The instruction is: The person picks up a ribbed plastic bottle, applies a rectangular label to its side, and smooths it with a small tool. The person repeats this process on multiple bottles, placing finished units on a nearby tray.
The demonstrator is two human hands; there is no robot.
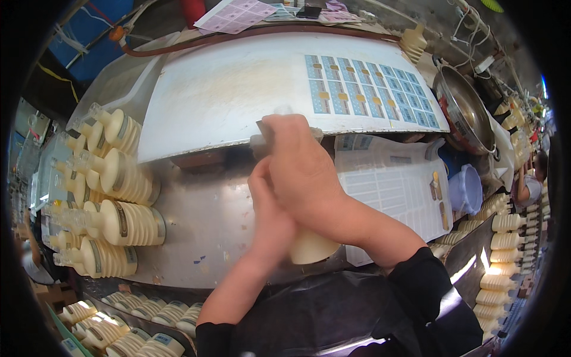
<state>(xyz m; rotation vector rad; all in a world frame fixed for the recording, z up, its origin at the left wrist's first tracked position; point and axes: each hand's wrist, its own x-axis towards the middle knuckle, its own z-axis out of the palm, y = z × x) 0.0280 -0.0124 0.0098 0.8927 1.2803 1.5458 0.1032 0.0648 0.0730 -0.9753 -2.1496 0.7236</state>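
A cream plastic bottle (310, 247) lies in front of me under my hands, its rounded base towards me and most of its body hidden. A clear tip (284, 110) shows just beyond my knuckles. My left hand (267, 205) is closed on the bottle's left side, its thumb by my other palm. Over the top of it, crossing my left hand, is my right hand (300, 163) with curled fingers. A dark flat piece (265, 129) sticks out at the right hand's left edge; what it belongs to is hidden. Greyish blocks (258, 144) flank the knuckles.
Ribbed cream bottles (122, 223) lie stacked at left; more (160, 345) fill the lower left and right. Blue label sheets (351, 89) lie on the white board (226, 77). A clear label sheet (380, 184), purple bucket (466, 189) and metal pan (467, 104) are at right.
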